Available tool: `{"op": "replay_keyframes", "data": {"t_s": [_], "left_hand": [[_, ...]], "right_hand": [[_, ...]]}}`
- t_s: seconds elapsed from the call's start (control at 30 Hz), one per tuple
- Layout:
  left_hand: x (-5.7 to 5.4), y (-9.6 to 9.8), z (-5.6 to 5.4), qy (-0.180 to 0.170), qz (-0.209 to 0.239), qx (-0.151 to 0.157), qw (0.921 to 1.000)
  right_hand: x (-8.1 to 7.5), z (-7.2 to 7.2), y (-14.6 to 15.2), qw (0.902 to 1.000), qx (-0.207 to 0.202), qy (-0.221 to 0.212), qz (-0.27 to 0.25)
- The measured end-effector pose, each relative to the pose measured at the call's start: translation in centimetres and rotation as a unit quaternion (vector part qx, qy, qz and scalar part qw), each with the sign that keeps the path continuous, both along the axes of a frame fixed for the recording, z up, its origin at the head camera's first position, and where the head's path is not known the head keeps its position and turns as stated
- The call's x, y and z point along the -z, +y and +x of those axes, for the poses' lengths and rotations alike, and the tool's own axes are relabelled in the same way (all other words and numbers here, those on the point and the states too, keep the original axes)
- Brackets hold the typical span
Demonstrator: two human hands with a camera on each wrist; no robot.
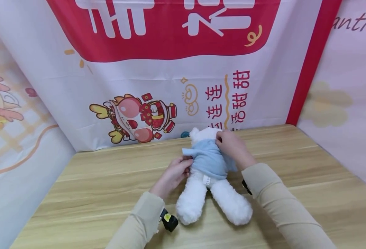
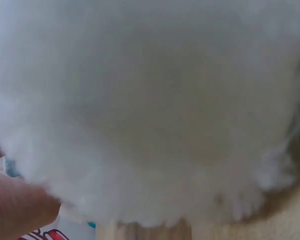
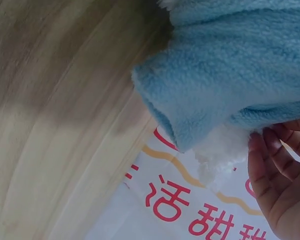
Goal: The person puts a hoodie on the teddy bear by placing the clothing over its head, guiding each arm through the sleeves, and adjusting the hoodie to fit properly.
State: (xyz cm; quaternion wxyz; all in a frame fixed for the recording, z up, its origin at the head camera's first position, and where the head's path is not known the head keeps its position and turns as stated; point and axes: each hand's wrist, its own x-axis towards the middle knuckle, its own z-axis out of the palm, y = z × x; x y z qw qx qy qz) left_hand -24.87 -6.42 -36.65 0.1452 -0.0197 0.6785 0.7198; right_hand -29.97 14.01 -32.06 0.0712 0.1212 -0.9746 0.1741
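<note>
A white plush toy [image 1: 193, 200] lies on the wooden table with its legs toward me and a small white tag [image 1: 206, 180] showing below its blue shirt [image 1: 208, 159]. At the shirt's left side, just under the sleeve, my left hand [image 1: 174, 173] pinches the cloth between thumb and fingers. My right hand [image 1: 234, 147] pinches the shirt's neck edge by the toy's head. In the right wrist view the fingertips of that right hand [image 3: 285, 175] meet the blue cloth beside white fur. White fur [image 2: 150, 110] fills most of the left wrist view and hides much of the left hand.
The wooden table [image 1: 108, 193] ends at a hanging banner [image 1: 158, 76] with red lettering and a cartoon figure, close behind the toy's head. Printed cloth walls [image 1: 341, 114] stand at both sides. Each wrist wears a black strap [image 1: 169, 223].
</note>
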Motion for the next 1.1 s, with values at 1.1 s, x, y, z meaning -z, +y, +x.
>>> {"op": "replay_keyframes", "data": {"t_s": [1.1], "left_hand": [[0.4, -1.7, 1.4, 0.072, -0.216, 0.071, 0.971]], "right_hand": [[-0.1, -0.1, 1.1, 0.9748, -0.143, -0.048, -0.165]]}}
